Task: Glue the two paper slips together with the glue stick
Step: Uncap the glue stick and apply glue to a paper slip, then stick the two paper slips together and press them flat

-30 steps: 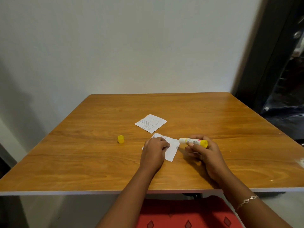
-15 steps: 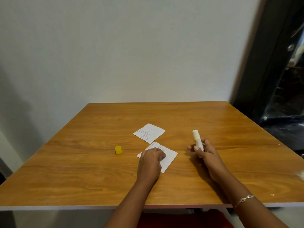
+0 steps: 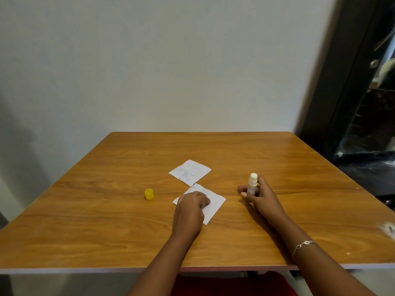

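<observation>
The right hand [image 3: 259, 194] gripped the white uncapped glue stick [image 3: 252, 183] upright; the left hand [image 3: 191, 207] pinned the thin, floppy white paper slip [image 3: 214, 202], best lifted by an edge.

smooth, faintly glossy wood-grain table [image 3: 106, 210], matt printed paper slips [image 3: 190, 172], yellow plastic cap [image 3: 149, 193].

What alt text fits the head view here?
The left hand presses the near paper slip on a wooden table; the right hand holds an uncapped glue stick upright. A second slip and yellow cap lie nearby.

Print on paper slips [image 3: 190, 172] too small to read
</observation>
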